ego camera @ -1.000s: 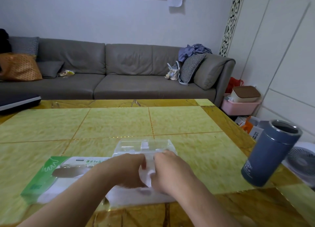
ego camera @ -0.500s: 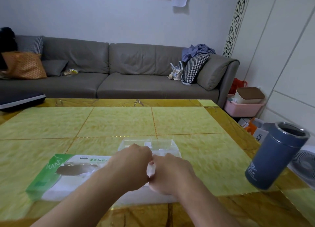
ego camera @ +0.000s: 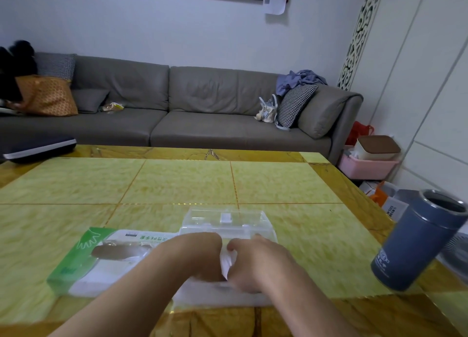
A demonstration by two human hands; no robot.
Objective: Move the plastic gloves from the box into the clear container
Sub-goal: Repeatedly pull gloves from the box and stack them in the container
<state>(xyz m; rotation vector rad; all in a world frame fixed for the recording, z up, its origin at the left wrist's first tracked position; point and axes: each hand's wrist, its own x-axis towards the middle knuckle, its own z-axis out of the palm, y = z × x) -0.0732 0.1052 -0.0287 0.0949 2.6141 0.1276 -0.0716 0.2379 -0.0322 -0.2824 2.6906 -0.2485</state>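
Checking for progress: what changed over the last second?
Little. Both hands, left and right, stay bunched over the clear container, holding white gloves between them; the hands edged closer together. Box and flask unmoved; the camera tilted up.

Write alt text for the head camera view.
Two hands, left hand and right hand, pinch a wad of plastic gloves over a clear container, beside a green glove box on a yellow table.
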